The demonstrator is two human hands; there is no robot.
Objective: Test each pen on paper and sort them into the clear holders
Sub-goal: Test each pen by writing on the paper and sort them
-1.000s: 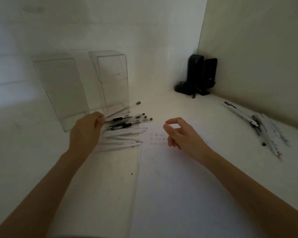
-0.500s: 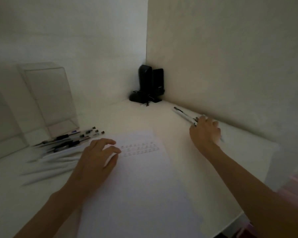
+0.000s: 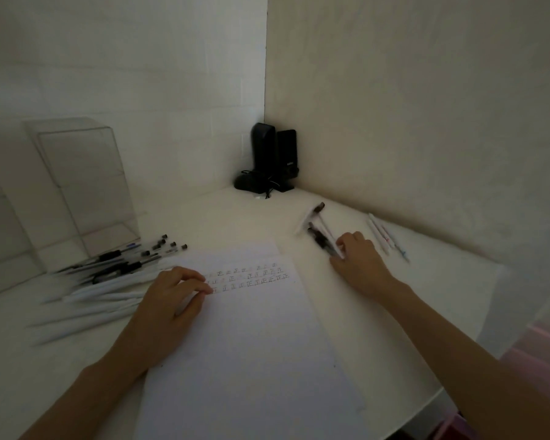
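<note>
now one paper [image 3: 251,344] is pressed by loosely bent left hand [image 3: 169,300] fingers; right hand's [image 3: 359,265] hold on three pens [image 3: 319,238] cannot be told.

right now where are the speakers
In the head view, the speakers stand upright in the far corner of the table, near mid-frame, beyond the top edge of the paper.

The paper [image 3: 251,328] carries three rows of handwritten "正" characters near its far edge. A small logo on the right-hand black speaker [image 3: 287,157] is too small to read.
</note>
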